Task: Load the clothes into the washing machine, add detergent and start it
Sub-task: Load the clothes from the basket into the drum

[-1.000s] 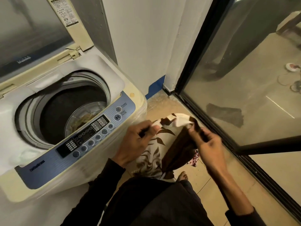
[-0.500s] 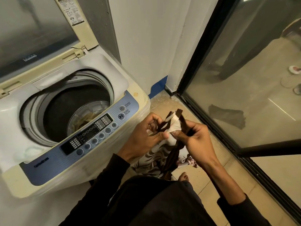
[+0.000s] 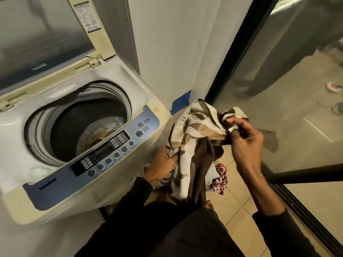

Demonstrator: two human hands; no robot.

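A top-loading washing machine stands on the left with its lid raised. Deep in its drum lies some yellowish cloth. A brown and cream patterned garment hangs to the right of the machine, over the floor. My right hand pinches its upper edge at about the height of the control panel. My left hand grips the garment lower down, beside the machine's front corner. A red patterned cloth lies below, partly hidden by the garment.
A dark-framed glass sliding door runs along the right side. A white wall rises behind the machine, with blue tape at its foot. The floor has beige tiles. My bare toes show beneath the garment.
My hands have moved apart: the right went up and to the right with the garment's edge, the left slid down the cloth. The garment now hangs spread out between them.
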